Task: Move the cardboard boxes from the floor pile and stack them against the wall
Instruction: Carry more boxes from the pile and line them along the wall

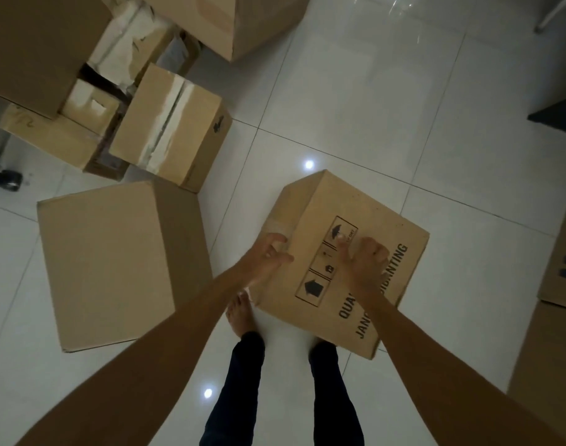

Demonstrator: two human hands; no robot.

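A brown cardboard box (365,220) with black print and handling symbols stands on the white tiled floor right in front of my feet. My left hand (269,255) is at its near left edge, fingers spread and curled against the corner. My right hand (362,255) lies flat on the printed top, fingers apart. Neither hand has closed around the box. A plain closed box (114,262) stands to the left, apart from it.
A pile of several boxes fills the upper left, among them a taped box (169,127) and a large box (236,17) at the top. More cardboard (561,268) lies at the right edge. A dark object (558,114) sits at the far right.
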